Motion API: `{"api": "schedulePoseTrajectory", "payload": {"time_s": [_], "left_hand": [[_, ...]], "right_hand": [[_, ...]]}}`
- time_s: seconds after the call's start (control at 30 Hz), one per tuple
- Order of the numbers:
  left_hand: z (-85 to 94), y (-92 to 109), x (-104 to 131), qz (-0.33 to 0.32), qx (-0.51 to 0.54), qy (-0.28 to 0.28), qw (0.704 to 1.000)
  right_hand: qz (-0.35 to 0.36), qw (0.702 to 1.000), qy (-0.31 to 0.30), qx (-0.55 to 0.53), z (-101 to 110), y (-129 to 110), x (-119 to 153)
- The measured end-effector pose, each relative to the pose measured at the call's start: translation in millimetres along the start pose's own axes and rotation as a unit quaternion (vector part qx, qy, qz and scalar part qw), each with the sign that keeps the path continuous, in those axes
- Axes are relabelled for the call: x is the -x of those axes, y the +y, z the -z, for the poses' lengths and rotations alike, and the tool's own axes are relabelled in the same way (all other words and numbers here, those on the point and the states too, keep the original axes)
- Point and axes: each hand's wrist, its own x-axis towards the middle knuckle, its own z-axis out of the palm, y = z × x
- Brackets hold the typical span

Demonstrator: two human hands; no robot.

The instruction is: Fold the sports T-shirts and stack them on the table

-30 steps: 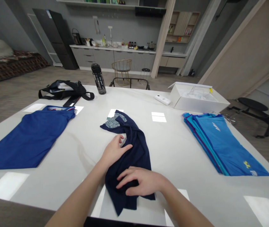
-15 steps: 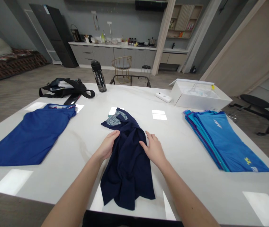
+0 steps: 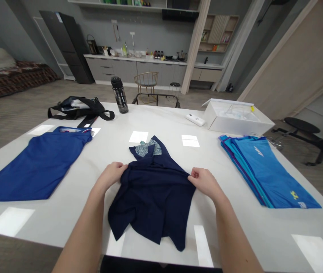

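A navy garment (image 3: 152, 193) with a patterned grey-green collar lining lies loosely spread at the middle of the white table (image 3: 93, 223). My left hand (image 3: 114, 174) pinches its left edge, and my right hand (image 3: 203, 181) pinches its right edge; the cloth is stretched between them. Its lower part hangs in wavy folds toward the table's front edge. On the left a folded royal-blue garment (image 3: 42, 163) lies flat. To the right are folded light-blue garments (image 3: 266, 163), layered with teal and purple edges.
A black bottle (image 3: 119, 95) stands at the table's far side, beside a black bag (image 3: 79, 108) and a dark phone (image 3: 87, 121). A white device (image 3: 195, 120) lies near an open white box (image 3: 235, 117). Chairs stand beyond the table.
Both hands have moved apart, and their fingers have closed on the navy garment's edges. Its upper body is now spread wider, and the collar has shifted slightly right.
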Motion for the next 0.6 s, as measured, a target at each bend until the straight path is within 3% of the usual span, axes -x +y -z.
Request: {"api": "schedulePoseTrajectory", "payload": {"time_s": [0.03, 0.1, 0.17, 0.23, 0.33, 0.43, 0.5, 0.6], "left_hand": [[-4.2, 2, 2, -0.021, -0.038, 0.006, 0.999], [-18.3, 13, 7, -0.091, -0.082, 0.067, 0.99], [-35.4, 27, 13, -0.167, -0.103, 0.116, 0.974], [-50.1, 39, 17, -0.213, -0.12, 0.099, 0.965], [-59.5, 49, 21, -0.244, -0.086, 0.0, 0.966], [-54.0, 54, 27, -0.251, 0.052, -0.121, 0.959], [-47.2, 58, 32, -0.235, 0.14, -0.2, 0.941], [-39.4, 64, 40, -0.23, 0.188, -0.32, 0.899]], "right_hand": [[0.029, 0.999, -0.025, -0.01, 0, 2, 1], [0.08, 0.996, -0.031, -0.04, -6, 0, 1], [0.117, 0.99, 0.033, -0.069, -17, -8, -1], [0.154, 0.98, 0.09, -0.083, -30, -20, -5], [0.194, 0.976, 0.087, -0.036, -46, -40, -10], [0.185, 0.98, 0.06, 0.03, -52, -53, -11], [0.173, 0.983, 0.038, 0.041, -52, -56, -9], [0.134, 0.99, 0.028, 0.024, -51, -56, -5]]}}
